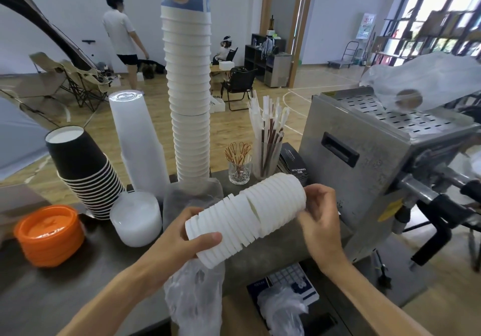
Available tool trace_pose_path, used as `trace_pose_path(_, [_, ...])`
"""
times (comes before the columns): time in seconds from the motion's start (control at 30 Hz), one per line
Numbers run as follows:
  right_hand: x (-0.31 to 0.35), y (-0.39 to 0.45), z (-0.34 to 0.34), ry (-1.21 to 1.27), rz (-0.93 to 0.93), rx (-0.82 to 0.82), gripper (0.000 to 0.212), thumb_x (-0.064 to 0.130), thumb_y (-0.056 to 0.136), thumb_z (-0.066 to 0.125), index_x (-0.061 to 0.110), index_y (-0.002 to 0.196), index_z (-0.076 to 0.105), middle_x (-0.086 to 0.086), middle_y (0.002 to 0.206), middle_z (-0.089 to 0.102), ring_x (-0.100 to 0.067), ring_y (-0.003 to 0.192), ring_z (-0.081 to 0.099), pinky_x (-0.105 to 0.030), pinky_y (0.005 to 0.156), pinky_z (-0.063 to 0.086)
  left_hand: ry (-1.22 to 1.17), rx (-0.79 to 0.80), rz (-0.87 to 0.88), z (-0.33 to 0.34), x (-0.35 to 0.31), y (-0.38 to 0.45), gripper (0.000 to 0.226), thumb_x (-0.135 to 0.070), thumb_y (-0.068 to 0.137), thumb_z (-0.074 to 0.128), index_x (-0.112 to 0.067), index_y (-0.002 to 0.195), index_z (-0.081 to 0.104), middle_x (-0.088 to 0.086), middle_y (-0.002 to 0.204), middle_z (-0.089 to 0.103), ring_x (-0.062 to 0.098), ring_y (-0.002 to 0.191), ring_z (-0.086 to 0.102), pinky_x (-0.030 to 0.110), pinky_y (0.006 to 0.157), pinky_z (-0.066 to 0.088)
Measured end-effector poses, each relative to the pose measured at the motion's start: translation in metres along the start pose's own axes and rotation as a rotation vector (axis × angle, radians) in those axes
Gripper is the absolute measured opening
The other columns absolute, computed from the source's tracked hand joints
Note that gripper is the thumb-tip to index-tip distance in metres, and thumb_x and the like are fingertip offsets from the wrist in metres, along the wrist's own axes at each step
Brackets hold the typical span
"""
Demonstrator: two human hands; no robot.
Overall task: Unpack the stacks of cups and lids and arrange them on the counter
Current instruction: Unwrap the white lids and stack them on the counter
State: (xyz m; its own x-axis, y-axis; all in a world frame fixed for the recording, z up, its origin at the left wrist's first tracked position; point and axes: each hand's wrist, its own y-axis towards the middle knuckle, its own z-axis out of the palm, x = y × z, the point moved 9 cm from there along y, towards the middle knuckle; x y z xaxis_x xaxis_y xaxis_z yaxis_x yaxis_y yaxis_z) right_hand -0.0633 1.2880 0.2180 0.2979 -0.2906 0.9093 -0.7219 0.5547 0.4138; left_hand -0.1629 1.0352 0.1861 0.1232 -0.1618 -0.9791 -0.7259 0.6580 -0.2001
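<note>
A stack of white lids lies sideways in the air above the dark counter. My left hand grips its near end, thumb over the top. My right hand holds the far end with curled fingers. A clear plastic bag hangs below the left hand. On the counter stand a tall stack of white paper cups, a frosted plastic cup stack, a leaning stack of black cups, orange lids and clear lids.
A steel machine fills the right side, a plastic bag on top. A glass of picks and a holder of straws stand behind the lids. Beyond the counter a person walks among folding chairs.
</note>
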Motion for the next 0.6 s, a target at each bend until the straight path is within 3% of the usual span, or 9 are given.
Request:
trace_pose_path(0.1, [-0.032,0.007,0.000,0.329,0.340,-0.088,0.024,0.017,0.079,0.055,0.008,0.100,0.059,-0.007,0.099,0.062,-0.024,0.097,0.056,-0.040,0.079,0.049,0.154,-0.076,0.061,-0.006,-0.004,0.000,0.080,-0.054,0.058,0.090,-0.038,0.123,0.045,-0.026,0.098,0.062,0.003,0.100,0.065,0.024,0.077,0.059])
trace_pose_path(0.2, [-0.044,0.007,0.012,0.389,0.513,-0.083,0.052,0.046,0.088,0.066,0.005,0.120,0.061,-0.011,0.119,0.066,-0.027,0.113,0.063,-0.043,0.083,0.059,0.312,-0.105,0.147,-0.008,-0.009,0.001,0.074,-0.045,0.065,0.087,-0.043,0.123,0.041,-0.033,0.102,0.054,0.001,0.104,0.060,0.024,0.077,0.060])
trace_pose_path(0.27, [-0.041,0.005,0.016,0.373,0.551,-0.064,0.066,0.052,0.082,0.070,0.008,0.130,0.057,-0.014,0.126,0.064,-0.028,0.117,0.063,-0.044,0.083,0.060,0.379,-0.112,0.204,-0.008,-0.012,-0.001,0.076,-0.045,0.067,0.089,-0.044,0.124,0.039,-0.033,0.107,0.051,-0.002,0.106,0.057,0.024,0.078,0.060])
trace_pose_path(0.37, [-0.033,0.004,0.023,0.428,0.595,0.058,0.046,0.042,0.080,0.063,0.016,0.119,0.065,-0.012,0.124,0.067,-0.023,0.111,0.065,-0.040,0.083,0.059,0.459,-0.146,0.282,-0.008,-0.020,-0.006,0.076,-0.042,0.068,0.089,-0.043,0.124,0.038,-0.032,0.111,0.047,-0.011,0.107,0.052,0.019,0.078,0.058])
trace_pose_path(0.43, [-0.033,-0.001,0.026,0.477,0.680,0.120,0.046,0.040,0.081,0.059,0.016,0.120,0.064,-0.016,0.127,0.068,-0.025,0.111,0.066,-0.044,0.090,0.055,0.528,-0.175,0.350,-0.006,-0.029,-0.011,0.077,-0.044,0.067,0.089,-0.044,0.124,0.038,-0.032,0.113,0.045,-0.014,0.110,0.047,0.014,0.077,0.056])
trace_pose_path(0.5, [-0.033,-0.005,0.029,0.416,0.729,0.214,0.049,0.047,0.087,0.055,0.017,0.125,0.063,-0.015,0.128,0.068,-0.027,0.114,0.067,-0.049,0.098,0.052,0.587,-0.196,0.410,-0.005,-0.036,-0.016,0.078,-0.047,0.066,0.088,-0.046,0.125,0.036,-0.032,0.116,0.043,-0.011,0.113,0.045,0.015,0.080,0.055])
trace_pose_path(0.6, [-0.033,-0.011,0.032,0.182,0.768,0.385,0.058,0.073,0.087,0.041,0.036,0.128,0.058,-0.004,0.127,0.067,-0.023,0.120,0.063,-0.052,0.106,0.049,0.671,-0.223,0.483,-0.004,-0.043,-0.020,0.080,-0.050,0.066,0.087,-0.052,0.123,0.032,-0.034,0.119,0.038,-0.011,0.117,0.042,0.013,0.077,0.052])
